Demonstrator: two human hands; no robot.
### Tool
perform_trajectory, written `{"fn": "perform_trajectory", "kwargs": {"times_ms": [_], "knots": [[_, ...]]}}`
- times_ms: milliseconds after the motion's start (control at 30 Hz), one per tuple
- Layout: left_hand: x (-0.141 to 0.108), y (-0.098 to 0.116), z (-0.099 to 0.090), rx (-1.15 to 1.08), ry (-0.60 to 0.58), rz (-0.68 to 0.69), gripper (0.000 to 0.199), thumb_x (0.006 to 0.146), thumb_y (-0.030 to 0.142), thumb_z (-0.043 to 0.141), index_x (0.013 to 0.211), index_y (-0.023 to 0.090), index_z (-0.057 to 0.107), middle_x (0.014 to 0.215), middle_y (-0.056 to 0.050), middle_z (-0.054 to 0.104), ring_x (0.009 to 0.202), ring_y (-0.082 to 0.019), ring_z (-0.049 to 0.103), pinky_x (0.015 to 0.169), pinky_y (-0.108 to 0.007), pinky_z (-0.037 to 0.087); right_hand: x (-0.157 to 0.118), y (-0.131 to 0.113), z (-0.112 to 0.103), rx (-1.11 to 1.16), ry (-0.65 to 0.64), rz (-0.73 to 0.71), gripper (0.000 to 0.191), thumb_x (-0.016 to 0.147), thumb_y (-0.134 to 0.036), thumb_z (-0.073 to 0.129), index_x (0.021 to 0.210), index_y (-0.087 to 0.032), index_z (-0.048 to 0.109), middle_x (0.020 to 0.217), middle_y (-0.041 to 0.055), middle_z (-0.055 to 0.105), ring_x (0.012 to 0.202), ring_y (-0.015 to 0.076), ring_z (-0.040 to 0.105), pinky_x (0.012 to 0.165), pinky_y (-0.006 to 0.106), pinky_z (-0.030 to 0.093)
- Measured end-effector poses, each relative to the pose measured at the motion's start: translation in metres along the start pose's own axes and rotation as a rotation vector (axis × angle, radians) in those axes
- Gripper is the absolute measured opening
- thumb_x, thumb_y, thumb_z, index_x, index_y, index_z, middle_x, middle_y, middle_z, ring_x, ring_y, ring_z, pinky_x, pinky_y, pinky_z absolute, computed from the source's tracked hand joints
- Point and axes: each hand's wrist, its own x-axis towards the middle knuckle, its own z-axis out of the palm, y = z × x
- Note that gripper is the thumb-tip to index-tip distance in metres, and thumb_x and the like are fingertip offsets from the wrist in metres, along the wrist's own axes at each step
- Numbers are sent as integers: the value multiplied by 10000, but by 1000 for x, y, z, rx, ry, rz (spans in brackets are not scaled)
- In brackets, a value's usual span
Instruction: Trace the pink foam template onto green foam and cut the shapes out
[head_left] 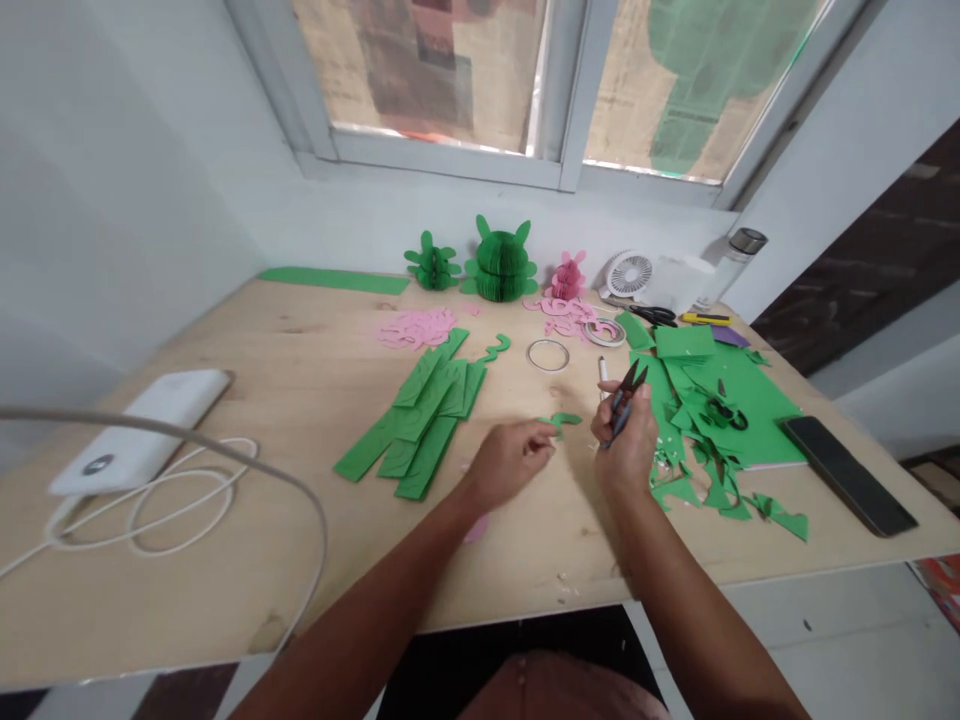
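My left hand (512, 458) is closed in a pinch, with a small curved green paper cutout (568, 419) at its fingertips, just above the table. Wrapped in my right hand (628, 445) is a pair of dark thread snips (624, 400), blades pointing up and slightly parted. Left of my left hand lies a stack of green paper strips (427, 420) with drawn outlines. Another squiggly green cutout (495, 349) rests beyond the strips. Green paper scraps (716, 470) are scattered to the right of my right hand.
Pink cutouts (418, 328), a tape ring (548, 355) and honeycomb paper figures (501, 265) sit farther back. A phone (847, 475) lies at the right. On the left are a white power bank (142, 430) and its looping cable (232, 445). A small fan (628, 274) stands by the wall.
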Motion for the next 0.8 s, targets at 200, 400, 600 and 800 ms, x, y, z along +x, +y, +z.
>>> {"fn": "perform_trajectory", "kwargs": {"times_ms": [200,400,600,800], "knots": [[3,-6,-2,397,155,55,183,801,138,567,924,189,693,865,-62,722,830,-214,641,803,-348,493,1,-1,-2,36,-22,15,487,814,-647,553,834,-172,660,513,-71,426,396,58,263,379,216,158],[7,0,5,776,104,22,164,836,273,621,940,170,694,940,-104,703,958,-290,590,840,-427,438,2,5,-2,99,-48,119,485,791,-646,591,820,-167,666,503,-76,430,377,45,236,366,214,138],[8,3,13,777,72,-89,54,802,240,652,838,214,682,949,-71,693,1011,-276,573,863,-408,399,2,6,-2,78,-79,152,512,763,-671,598,813,-165,656,490,-76,434,362,42,240,356,213,123],[7,-5,5,495,139,-21,93,763,121,612,746,213,613,810,-24,687,878,-224,612,809,-352,435,2,6,-2,82,-47,157,527,745,-682,598,823,-163,646,498,-76,441,366,44,262,357,212,140]]}}
